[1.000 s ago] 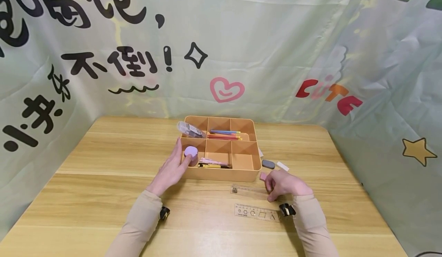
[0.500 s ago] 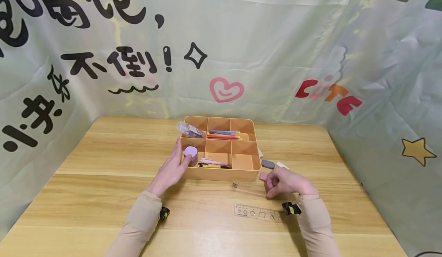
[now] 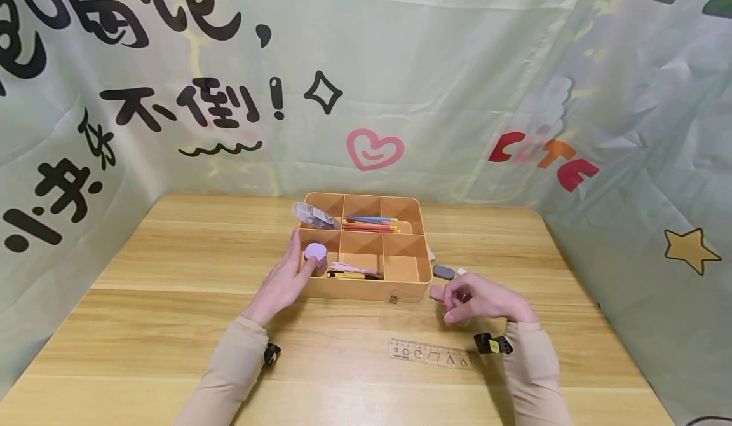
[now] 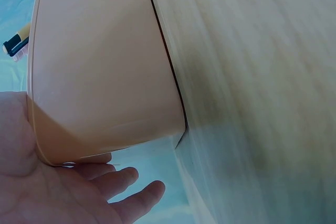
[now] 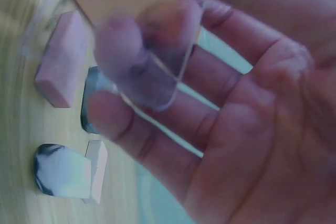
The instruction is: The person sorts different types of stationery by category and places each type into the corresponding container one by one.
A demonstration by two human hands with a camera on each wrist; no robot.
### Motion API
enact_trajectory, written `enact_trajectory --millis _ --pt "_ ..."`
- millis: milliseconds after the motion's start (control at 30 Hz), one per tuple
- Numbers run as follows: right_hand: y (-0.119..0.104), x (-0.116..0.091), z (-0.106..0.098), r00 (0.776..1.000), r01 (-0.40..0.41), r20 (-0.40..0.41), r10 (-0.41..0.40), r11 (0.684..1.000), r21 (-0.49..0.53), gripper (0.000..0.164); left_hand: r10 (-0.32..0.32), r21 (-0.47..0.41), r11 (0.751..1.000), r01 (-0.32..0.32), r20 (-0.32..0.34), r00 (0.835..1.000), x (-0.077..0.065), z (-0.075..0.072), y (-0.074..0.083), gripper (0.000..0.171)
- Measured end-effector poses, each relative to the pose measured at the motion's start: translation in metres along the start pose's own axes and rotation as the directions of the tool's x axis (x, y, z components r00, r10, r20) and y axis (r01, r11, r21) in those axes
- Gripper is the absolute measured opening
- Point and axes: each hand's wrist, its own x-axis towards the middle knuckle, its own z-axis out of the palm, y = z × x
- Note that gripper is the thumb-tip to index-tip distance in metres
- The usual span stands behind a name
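Note:
My left hand (image 3: 280, 280) holds the front left corner of a peach organizer box (image 3: 360, 290), thumb over the rim and fingers along its outer left wall. In the left wrist view those fingers (image 4: 139, 200) stretch out past the corner. A clear ruler (image 5: 157, 98) is pinched between the thumb and fingers of my right hand (image 3: 486, 295). Its printed end (image 3: 393, 299) overlaps the box's front wall in the head view. Below it lies a second clear ruler (image 3: 431, 353) with cut-out shapes. Close by the right fingertips is a pink eraser (image 3: 436, 293).
A purple round-topped item (image 3: 315, 253) and several pens (image 3: 354, 274) sit in the front compartments. Colored pencils (image 3: 372, 226) and a clear-cased item (image 3: 314, 215) occupy the back ones. Right of the box lie a grey eraser (image 3: 443, 272) and a white block (image 3: 461, 271).
My right hand has lifted the upper ruler off the table and moved slightly right and up with it. The left hand has stayed at the box corner.

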Motion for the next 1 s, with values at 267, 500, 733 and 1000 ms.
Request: enact_trajectory --millis 267,500,733,1000 --pt "0.0026 -0.0031 -0.0019 0.999 0.045 -0.026 -0.041 0.982 0.185 0.013 -0.008 -0.005 1.0 0.008 -0.004 1.0 0.0002 0.0004 0.0 0.08" --pt "0.0027 -0.0042 -0.0049 0.993 0.107 -0.075 -0.088 0.944 0.311 0.012 -0.004 -0.004 1.0 0.004 -0.008 1.0 0.0002 0.0005 0.0 0.08" --pt "-0.0003 -0.0051 -0.0055 0.957 0.09 -0.29 -0.012 0.962 0.257 0.01 -0.005 0.001 1.0 0.005 -0.008 1.0 0.0002 0.0009 -0.0004 0.08" --pt "-0.0015 -0.0022 -0.0059 0.865 0.142 -0.502 -0.003 0.961 0.238 0.011 -0.011 0.008 1.0 0.011 -0.011 1.0 0.0004 0.0014 -0.0011 0.081"
